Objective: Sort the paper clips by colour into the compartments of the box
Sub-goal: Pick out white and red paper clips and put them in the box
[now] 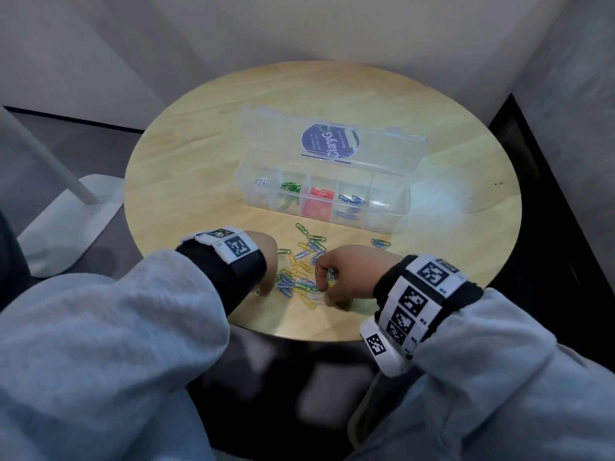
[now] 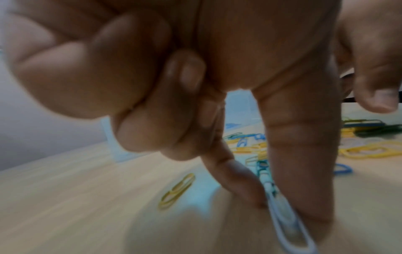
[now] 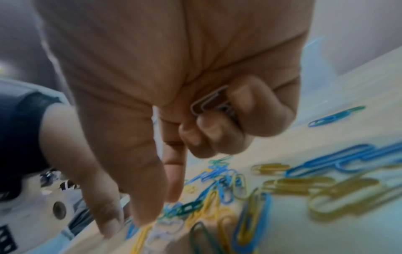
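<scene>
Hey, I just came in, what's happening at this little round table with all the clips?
A person is sorting coloured paper clips into a clear box whose lid lies open. Its compartments already hold white, green, red and blue clips. A mixed pile of yellow, blue, green and white clips lies loose on the table in front. The left hand pinches a white clip against the tabletop. The right hand keeps a few clips tucked under its curled fingers while thumb and forefinger reach into the pile.
</scene>
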